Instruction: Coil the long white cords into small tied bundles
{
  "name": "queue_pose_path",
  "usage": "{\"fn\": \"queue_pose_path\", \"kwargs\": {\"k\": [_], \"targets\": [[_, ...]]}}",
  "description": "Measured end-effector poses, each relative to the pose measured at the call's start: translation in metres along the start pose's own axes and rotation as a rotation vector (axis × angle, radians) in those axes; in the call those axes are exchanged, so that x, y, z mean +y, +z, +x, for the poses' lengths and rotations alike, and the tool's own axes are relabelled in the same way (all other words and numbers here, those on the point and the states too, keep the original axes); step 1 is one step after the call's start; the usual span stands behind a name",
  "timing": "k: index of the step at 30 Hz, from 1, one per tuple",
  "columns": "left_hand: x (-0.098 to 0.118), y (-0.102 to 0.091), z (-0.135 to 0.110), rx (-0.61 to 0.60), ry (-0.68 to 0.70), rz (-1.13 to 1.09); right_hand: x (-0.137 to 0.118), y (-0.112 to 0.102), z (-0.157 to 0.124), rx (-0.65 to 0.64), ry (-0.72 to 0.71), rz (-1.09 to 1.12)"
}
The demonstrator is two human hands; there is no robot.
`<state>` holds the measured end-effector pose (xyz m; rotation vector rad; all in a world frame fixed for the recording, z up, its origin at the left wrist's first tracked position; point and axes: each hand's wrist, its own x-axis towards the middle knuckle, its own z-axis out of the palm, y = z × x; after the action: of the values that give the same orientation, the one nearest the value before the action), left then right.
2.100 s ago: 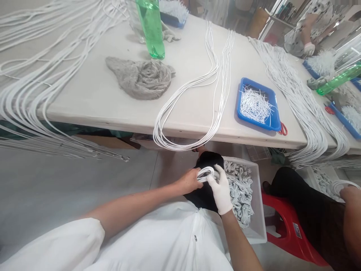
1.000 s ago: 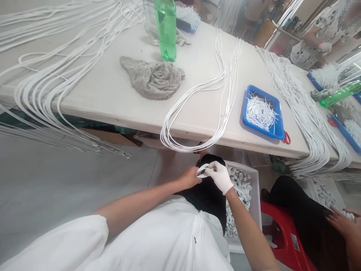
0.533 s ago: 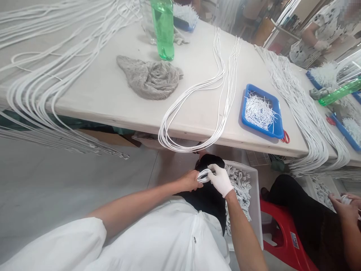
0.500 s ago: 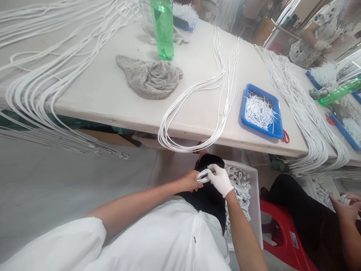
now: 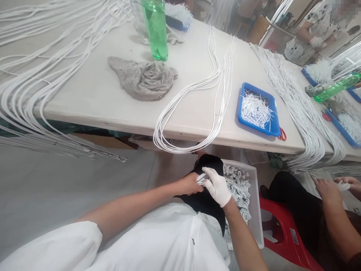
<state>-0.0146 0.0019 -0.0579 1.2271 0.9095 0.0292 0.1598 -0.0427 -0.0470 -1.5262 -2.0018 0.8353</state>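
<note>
Left hand (image 5: 190, 184), bare, is closed on one end of a small white cord coil (image 5: 201, 180). Right hand (image 5: 218, 188), gloved, adjoins the opposite end, thumb and index finger spread; whether they press on the coil cannot be determined. Coil position: over the person's lap, left of the white bin (image 5: 256, 203) containing similar coils. On the table (image 5: 93, 88), a long cord loop (image 5: 186, 150) overhangs the front edge; the blue tray (image 5: 258, 129) of short white pieces sits to its right.
</note>
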Motion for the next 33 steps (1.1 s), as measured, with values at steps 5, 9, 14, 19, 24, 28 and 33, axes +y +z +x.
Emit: {"fn": "queue_pose_path", "kwargs": {"k": [5,9,14,19,24,28,33], "targets": [[0.012,0.009,-0.013,-0.209,-0.117,-0.222,0.000,0.012,-0.002,0.181,-0.124,0.104],[0.021,0.011,-0.022,-0.278,-0.108,-0.267,-0.010,0.014,0.000,0.299,-0.057,0.167],[0.031,0.007,-0.028,-0.360,0.003,-0.321,-0.022,0.004,0.005,0.329,-0.054,0.162],[0.037,0.004,-0.029,-0.334,-0.004,-0.270,-0.023,-0.004,0.017,0.286,-0.076,0.103],[0.038,0.003,-0.025,-0.335,0.067,-0.311,-0.022,-0.004,0.031,0.242,-0.055,0.040],[0.033,0.001,-0.016,-0.148,-0.055,-0.398,-0.025,-0.025,0.041,0.094,0.000,0.012],[0.022,-0.001,-0.011,-0.006,-0.108,-0.367,-0.012,-0.123,0.078,0.406,0.158,-0.167]]}}
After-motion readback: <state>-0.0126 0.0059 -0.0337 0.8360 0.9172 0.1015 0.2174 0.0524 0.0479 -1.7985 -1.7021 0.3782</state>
